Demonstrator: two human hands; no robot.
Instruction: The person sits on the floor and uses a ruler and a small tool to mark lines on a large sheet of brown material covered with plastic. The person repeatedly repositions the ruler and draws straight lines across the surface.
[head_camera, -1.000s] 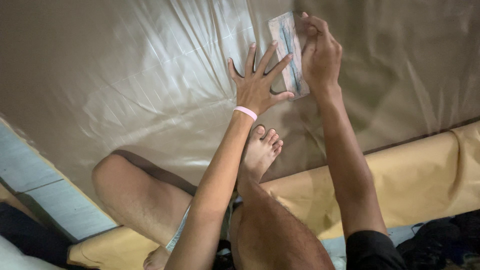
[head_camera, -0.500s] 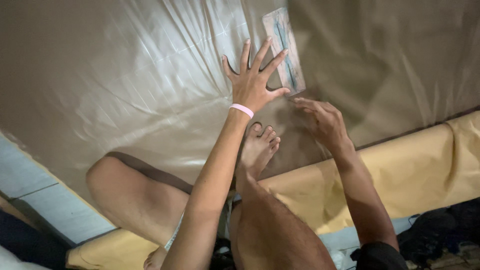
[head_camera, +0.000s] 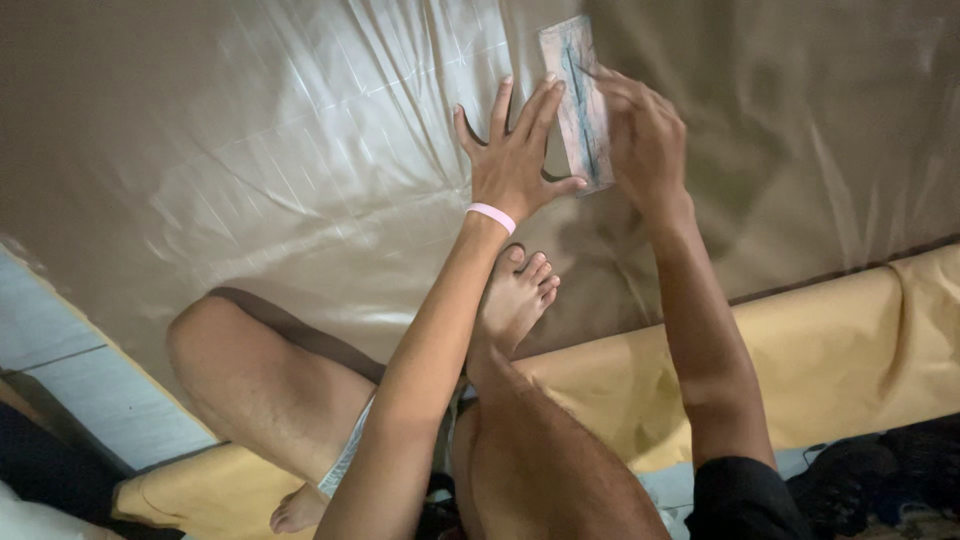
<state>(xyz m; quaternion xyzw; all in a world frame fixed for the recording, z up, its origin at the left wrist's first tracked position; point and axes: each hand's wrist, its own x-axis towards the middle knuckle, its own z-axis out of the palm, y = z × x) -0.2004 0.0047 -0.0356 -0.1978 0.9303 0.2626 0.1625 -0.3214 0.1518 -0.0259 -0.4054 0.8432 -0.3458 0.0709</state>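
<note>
Right hand (head_camera: 645, 140) back up from 5 o'clock of left hand (head_camera: 515, 165), now gripping pale strip (head_camera: 575, 100) (blue line down middle). Left hand lying spread on shiny sheet (head_camera: 250, 150), strip touching at its 2 o'clock.

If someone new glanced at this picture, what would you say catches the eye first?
Most striking is the left hand, fingers spread flat on the shiny beige sheet, with a pink wristband just below it. Right beside it, the right hand rests on a pale rectangular piece with a blue line lying on the sheet. Below them a bare foot rests on the sheet.
</note>
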